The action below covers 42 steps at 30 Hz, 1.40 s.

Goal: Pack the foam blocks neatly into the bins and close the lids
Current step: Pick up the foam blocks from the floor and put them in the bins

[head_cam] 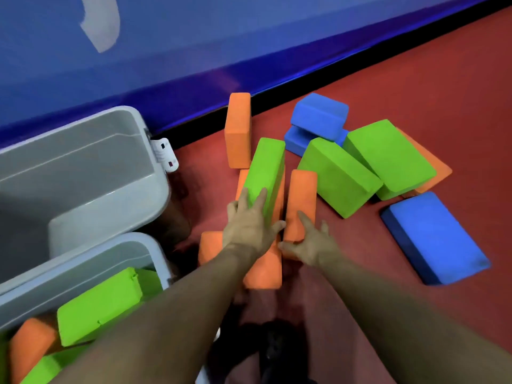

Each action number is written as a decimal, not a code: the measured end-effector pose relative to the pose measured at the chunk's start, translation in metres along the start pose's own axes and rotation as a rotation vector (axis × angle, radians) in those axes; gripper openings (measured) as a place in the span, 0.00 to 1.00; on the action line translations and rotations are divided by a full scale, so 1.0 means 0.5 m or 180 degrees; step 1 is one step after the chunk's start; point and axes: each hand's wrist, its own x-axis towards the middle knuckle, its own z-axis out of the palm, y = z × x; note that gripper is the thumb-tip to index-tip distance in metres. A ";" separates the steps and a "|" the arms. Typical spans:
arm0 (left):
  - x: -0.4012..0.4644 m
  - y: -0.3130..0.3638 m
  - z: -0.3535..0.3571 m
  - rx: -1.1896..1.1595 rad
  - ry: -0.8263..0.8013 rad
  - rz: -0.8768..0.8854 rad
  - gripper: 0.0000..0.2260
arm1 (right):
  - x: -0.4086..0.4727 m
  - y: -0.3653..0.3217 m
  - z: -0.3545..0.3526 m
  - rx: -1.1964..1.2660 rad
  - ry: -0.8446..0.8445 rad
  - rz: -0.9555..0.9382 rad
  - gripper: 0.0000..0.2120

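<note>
Foam blocks in orange, green and blue lie scattered on the red floor. My left hand lies with spread fingers on the near end of a long green block that leans on orange blocks. My right hand holds the near end of an upright orange block, thumb under it and fingers along its side. An empty grey bin stands at the left. A second grey bin at the lower left holds green and orange blocks.
A blue padded wall runs behind the pile. Another orange block stands upright by the wall. Two green blocks and blue blocks lie to the right. A white latch sticks out from the empty bin.
</note>
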 end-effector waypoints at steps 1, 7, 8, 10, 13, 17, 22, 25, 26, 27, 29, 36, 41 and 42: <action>0.010 0.002 0.013 0.0146 0.0097 -0.0086 0.40 | 0.004 0.004 0.012 0.0089 0.0046 0.0003 0.52; 0.029 -0.044 0.048 0.0402 0.0677 -0.0206 0.34 | 0.009 0.018 0.069 0.0275 0.0550 0.0040 0.53; 0.032 -0.050 0.048 0.0369 0.0689 -0.0136 0.33 | 0.010 0.017 0.074 0.0321 0.0591 0.0029 0.52; 0.037 -0.055 0.044 0.0264 0.0676 -0.0047 0.31 | 0.009 0.011 0.081 0.0487 0.0635 0.0014 0.50; 0.026 -0.042 0.028 -0.0091 0.0716 -0.0039 0.28 | -0.007 0.009 0.082 0.0686 0.0760 0.0006 0.45; -0.020 -0.017 -0.020 -0.0506 0.0839 0.0067 0.25 | -0.058 0.015 0.042 0.0818 0.0969 0.0025 0.42; -0.116 0.001 -0.142 -0.0820 0.1121 0.0211 0.27 | -0.177 -0.018 -0.046 0.0977 0.1154 -0.0225 0.42; -0.202 -0.006 -0.232 -0.1088 0.1347 0.0118 0.28 | -0.270 -0.064 -0.088 0.0959 0.1177 -0.0404 0.41; -0.234 -0.015 -0.265 -0.1159 0.1436 0.0079 0.28 | -0.305 -0.084 -0.099 0.0943 0.1194 -0.0503 0.42; -0.266 -0.030 -0.296 -0.1191 0.1527 0.0042 0.28 | -0.337 -0.104 -0.105 0.0931 0.1207 -0.0613 0.42; -0.335 -0.069 -0.356 -0.1188 0.1679 -0.0026 0.29 | -0.398 -0.141 -0.115 0.0913 0.1206 -0.0782 0.42; -0.597 -0.259 -0.519 -0.1658 0.2208 -0.0650 0.29 | -0.570 -0.306 -0.095 0.0882 0.0915 -0.1202 0.39; -0.763 -0.395 -0.550 -0.2408 0.2539 -0.0950 0.29 | -0.669 -0.385 0.005 0.1474 0.0643 -0.1612 0.39; -0.787 -0.429 -0.544 -0.2563 0.2608 -0.1032 0.30 | -0.684 -0.386 0.030 0.1577 0.0569 -0.1685 0.39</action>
